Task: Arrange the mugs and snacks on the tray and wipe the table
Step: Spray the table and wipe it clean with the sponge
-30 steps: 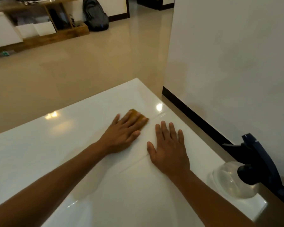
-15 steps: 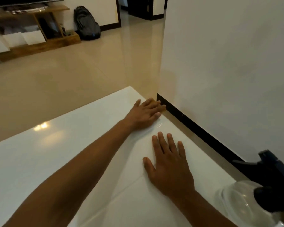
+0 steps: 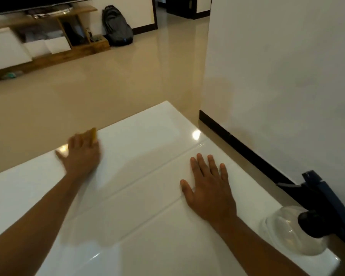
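Through the head camera, your left hand (image 3: 82,154) has swept from the far right corner back to the counter's (image 3: 147,226) far left edge, fingers flat, pressing the yellow cloth (image 3: 93,133) down; it is motion-blurred, so the wiping looks well underway. Your right hand (image 3: 208,188) stays spread flat, bracing. A spray bottle (image 3: 299,232) stands at the right corner. Glossy white top, beige floor, backpack (image 3: 117,26) by the wall; no mugs, snacks or tray in view.
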